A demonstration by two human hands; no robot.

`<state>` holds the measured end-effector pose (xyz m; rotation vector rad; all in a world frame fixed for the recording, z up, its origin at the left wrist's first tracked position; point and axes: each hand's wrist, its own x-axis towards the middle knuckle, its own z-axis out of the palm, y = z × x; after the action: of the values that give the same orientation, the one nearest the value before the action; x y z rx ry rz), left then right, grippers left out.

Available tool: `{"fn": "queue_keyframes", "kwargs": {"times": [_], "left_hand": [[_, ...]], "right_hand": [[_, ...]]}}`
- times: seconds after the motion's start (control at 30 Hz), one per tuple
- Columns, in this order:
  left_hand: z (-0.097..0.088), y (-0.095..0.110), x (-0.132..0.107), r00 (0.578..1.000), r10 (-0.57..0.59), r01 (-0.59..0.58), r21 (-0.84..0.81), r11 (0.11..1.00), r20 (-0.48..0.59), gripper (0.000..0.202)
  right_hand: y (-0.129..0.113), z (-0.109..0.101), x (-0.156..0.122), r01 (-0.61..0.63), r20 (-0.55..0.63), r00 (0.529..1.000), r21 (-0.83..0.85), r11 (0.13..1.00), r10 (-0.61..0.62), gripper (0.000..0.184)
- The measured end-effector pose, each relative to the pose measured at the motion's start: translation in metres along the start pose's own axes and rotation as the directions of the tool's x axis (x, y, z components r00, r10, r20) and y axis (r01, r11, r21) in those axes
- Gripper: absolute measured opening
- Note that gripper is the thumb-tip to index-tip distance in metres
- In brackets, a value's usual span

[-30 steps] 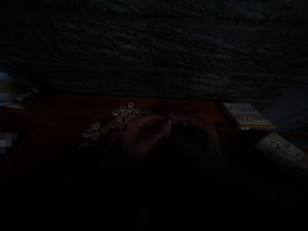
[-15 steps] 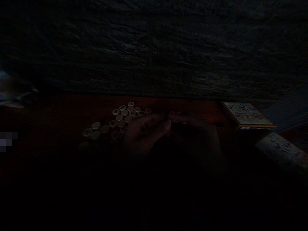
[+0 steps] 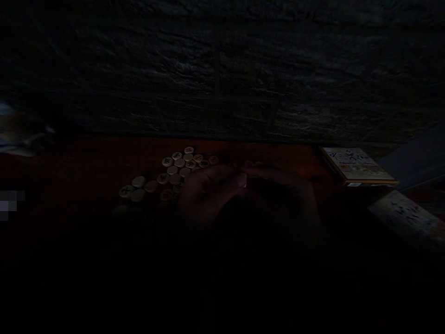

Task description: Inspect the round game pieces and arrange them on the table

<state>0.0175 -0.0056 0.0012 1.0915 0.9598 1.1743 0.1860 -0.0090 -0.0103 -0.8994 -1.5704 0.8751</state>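
Observation:
Dim light leaves much of this dark. My left hand [image 3: 208,188] is closed, its thumb and fingers drawn together just right of a group of round Chinese chess pieces [image 3: 174,178]. Facing it, my right hand [image 3: 290,183] curls inward, and the fingertips of both hands meet or nearly meet. Whatever they pinch between them is hidden in shadow. Behind the right fingers, a few more round pieces [image 3: 258,163] show in part. Some pieces carry dark or red characters, while others show plain faces. The left hand covers part of the group.
A reddish-brown wooden table [image 3: 104,162] runs up to a dark stone-textured wall [image 3: 215,60]. At right lies a printed Chinese chess box [image 3: 359,164], with a second printed panel [image 3: 406,211] in front of it. Some blurred pale object [image 3: 21,132] sits far left.
Both hands keep nearly the same place, with only slight finger movement. The picture is a little darker around them, and the pieces lie as before.

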Motion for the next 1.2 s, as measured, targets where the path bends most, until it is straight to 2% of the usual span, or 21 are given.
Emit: {"fn": "queue_keyframes", "kwargs": {"times": [0.2,0.43,0.6,0.8,1.0,1.2], "left_hand": [[-0.0005,-0.0006,0.0018,0.999,0.043,-0.043,0.076,0.996,0.008,0.014],[-0.0035,-0.0015,0.0012,0.999,0.026,-0.027,0.036,0.999,0.028,0.016],[-0.0029,-0.0026,0.0009,0.999,0.04,-0.042,0.077,0.996,0.034,0.021],[-0.0016,-0.0017,0.001,0.999,0.021,-0.022,0.029,0.999,0.041,0.018],[-0.0018,0.0002,0.0008,1.0,-0.001,0.001,-0.022,1.0,0.026,0.018],[-0.0027,-0.0027,0.0011,0.996,0.062,-0.064,0.026,0.998,0.057,0.022]], "right_hand": [[-0.0007,-0.0014,0.0011,0.021,0.002,1.0,-0.076,0.997,-0.021,0.04],[0.0002,-0.0001,0.0018,-0.013,0.011,1.0,0.021,1.0,0.013,0.036],[-0.0006,-0.0009,0.0002,0.015,0.018,1.0,0.0,1.0,-0.015,0.039],[0.0015,-0.0008,0.0012,0.013,0.01,1.0,-0.008,1.0,-0.013,0.043],[0.0018,-0.0005,0.0013,0.004,-0.013,1.0,-0.04,0.999,-0.004,0.03],[-0.002,-0.0011,0.0,0.034,-0.001,0.999,-0.064,0.997,-0.034,0.034]]}}
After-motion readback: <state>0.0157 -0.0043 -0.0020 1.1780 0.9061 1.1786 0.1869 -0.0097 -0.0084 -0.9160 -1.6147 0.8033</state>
